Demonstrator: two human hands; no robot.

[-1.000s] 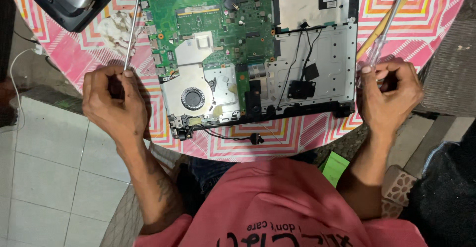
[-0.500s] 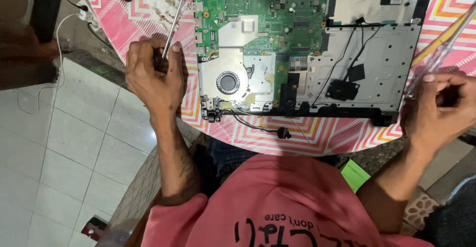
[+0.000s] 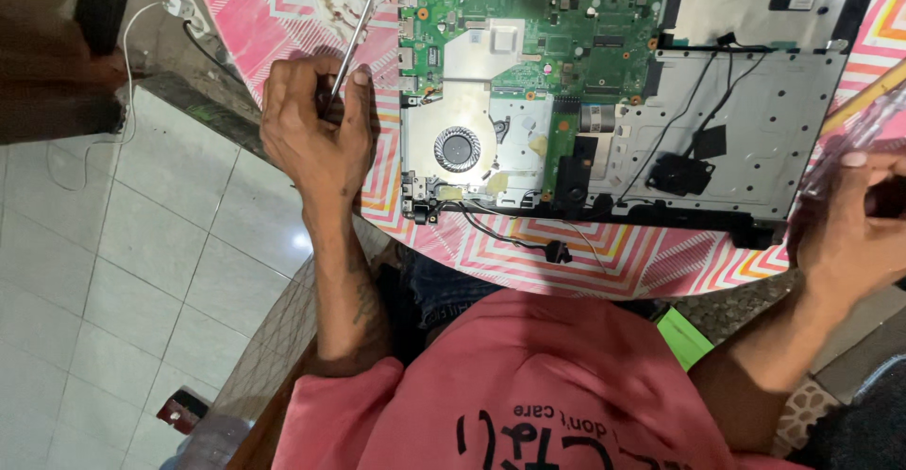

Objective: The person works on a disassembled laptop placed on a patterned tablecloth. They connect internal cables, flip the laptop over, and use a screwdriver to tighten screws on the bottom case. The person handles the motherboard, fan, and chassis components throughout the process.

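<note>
I am looking down at an opened laptop base (image 3: 661, 121) lying on a table (image 3: 661, 253) covered in a pink zigzag cloth. My left hand (image 3: 316, 135) is resting at the table's left edge, its fingers (image 3: 359, 92) closing around the handle of a screwdriver (image 3: 360, 26) whose thin metal shaft is pointing to the far side, just left of the green circuit board (image 3: 557, 17). The round cooling fan (image 3: 458, 147) is sitting near the laptop's near left corner, just right of that hand. My right hand (image 3: 849, 220) is hovering at the right edge, fingers curling around a second tool with a clear yellowish handle (image 3: 864, 102) that is slanting away to the far right. A loose black cable (image 3: 528, 243) is trailing over the cloth near the laptop's near edge.
</note>
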